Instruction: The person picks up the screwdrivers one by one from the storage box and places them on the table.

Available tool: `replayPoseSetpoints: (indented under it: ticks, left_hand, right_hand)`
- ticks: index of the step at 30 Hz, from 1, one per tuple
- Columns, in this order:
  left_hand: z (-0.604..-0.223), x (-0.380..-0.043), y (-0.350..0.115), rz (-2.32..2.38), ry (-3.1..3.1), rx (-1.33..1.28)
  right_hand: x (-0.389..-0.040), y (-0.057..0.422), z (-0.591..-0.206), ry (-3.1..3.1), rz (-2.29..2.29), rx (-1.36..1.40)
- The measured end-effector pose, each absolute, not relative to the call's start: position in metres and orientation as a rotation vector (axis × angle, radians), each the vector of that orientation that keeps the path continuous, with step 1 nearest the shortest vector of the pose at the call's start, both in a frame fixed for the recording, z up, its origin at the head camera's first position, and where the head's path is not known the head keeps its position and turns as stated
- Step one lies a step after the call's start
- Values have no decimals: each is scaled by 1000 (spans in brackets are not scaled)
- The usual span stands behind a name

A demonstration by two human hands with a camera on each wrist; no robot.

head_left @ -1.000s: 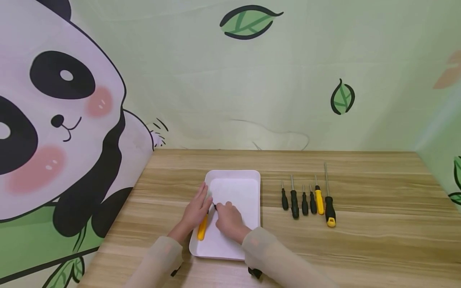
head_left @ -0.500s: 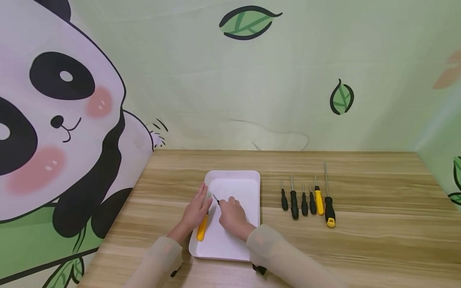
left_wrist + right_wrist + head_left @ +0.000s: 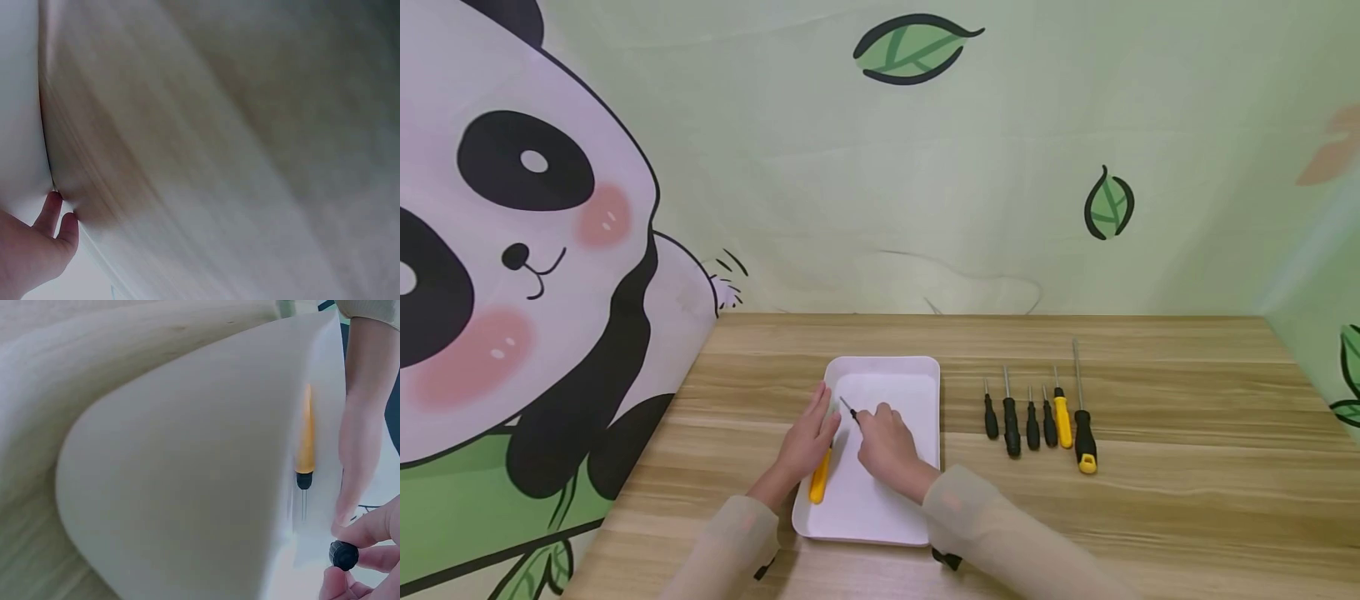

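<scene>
A white tray lies on the wooden table. My left hand rests along its left rim with straight fingers; in the left wrist view two fingertips of that hand touch the edge. Over the tray, my right hand grips a small black screwdriver, its thin shaft pointing up and left. The right wrist view has the black handle end between thumb and fingers. Beside the left hand, a yellow-handled screwdriver lies along the tray's left side, its shaft hidden in the head view.
Right of the tray, several screwdrivers lie in a row, among them a black one, a yellow one and a long black-and-yellow one. A printed panda cloth hangs behind the table.
My right hand has shifted a little right and away from the left hand, carrying the small screwdriver; more of its shaft shows. The left hand stays in place.
</scene>
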State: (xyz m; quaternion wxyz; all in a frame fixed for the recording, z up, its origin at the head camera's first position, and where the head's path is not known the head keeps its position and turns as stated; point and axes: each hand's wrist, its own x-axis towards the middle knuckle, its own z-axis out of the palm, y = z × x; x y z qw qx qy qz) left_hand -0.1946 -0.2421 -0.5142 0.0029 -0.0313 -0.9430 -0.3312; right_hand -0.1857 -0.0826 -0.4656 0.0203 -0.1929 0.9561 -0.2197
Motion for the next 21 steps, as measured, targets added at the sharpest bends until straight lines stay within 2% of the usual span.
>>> replayPoseSetpoints:
  ticks: [21]
  left_hand:
    - [-514, -194, -241, -1030, -2961, -98]
  right_hand:
    - [-182, -49, -459, 3124, -839, -772]
